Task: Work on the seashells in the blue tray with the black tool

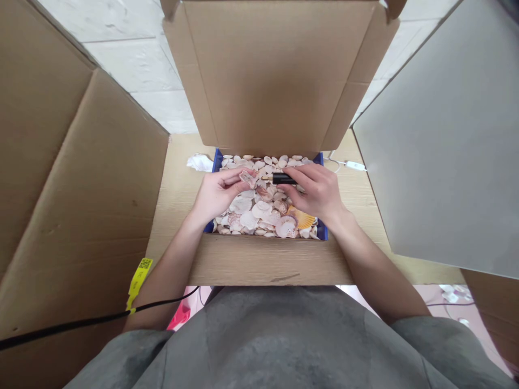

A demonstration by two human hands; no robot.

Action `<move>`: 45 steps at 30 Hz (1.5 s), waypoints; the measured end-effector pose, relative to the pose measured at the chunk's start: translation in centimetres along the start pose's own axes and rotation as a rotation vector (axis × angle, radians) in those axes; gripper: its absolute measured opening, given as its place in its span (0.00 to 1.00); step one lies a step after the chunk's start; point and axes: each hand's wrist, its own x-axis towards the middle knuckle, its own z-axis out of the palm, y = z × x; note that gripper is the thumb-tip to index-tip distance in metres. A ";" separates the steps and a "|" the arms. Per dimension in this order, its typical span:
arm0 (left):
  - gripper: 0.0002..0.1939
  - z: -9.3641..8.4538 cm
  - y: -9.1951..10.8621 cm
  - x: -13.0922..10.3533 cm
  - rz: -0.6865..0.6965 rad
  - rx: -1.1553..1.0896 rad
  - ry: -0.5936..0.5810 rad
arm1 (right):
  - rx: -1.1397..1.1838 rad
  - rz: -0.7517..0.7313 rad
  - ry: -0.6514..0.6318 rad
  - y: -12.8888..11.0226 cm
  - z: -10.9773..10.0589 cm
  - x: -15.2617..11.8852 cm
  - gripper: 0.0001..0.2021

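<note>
The left hand (219, 190) pinches a pinkish shell (248, 178); at its three o'clock, the right hand (316, 189) grips a black-handled tool (281, 178).

A makeshift craft corner, it seems. Cardboard (109, 146) screens a wooden counter (263, 262) by a white wall (125, 59); shells (261, 209) fill a blue tray (323, 231).

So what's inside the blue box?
The box holds lots of seashells, mostly pale, plus an orange shell. The left hand, right hand and black tool hide some, and the top layer covers whatever is beneath.
</note>
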 end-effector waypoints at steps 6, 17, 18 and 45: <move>0.15 0.0 0.2 -0.1 0.006 -0.029 0.042 | 0.011 0.007 -0.012 0.1 0.1 -0.1 0.15; 0.15 -0.1 -0.2 0.0 0.019 0.000 0.057 | 0.025 0.013 -0.055 -0.1 0.0 -0.1 0.15; 0.15 -0.1 -0.1 0.0 0.016 0.017 0.057 | 0.029 0.002 -0.050 -0.1 -0.1 0.0 0.15; 0.19 -0.1 0.2 -0.4 -0.080 -0.002 -0.099 | 0.029 -0.050 0.060 0.0 -0.4 0.3 0.15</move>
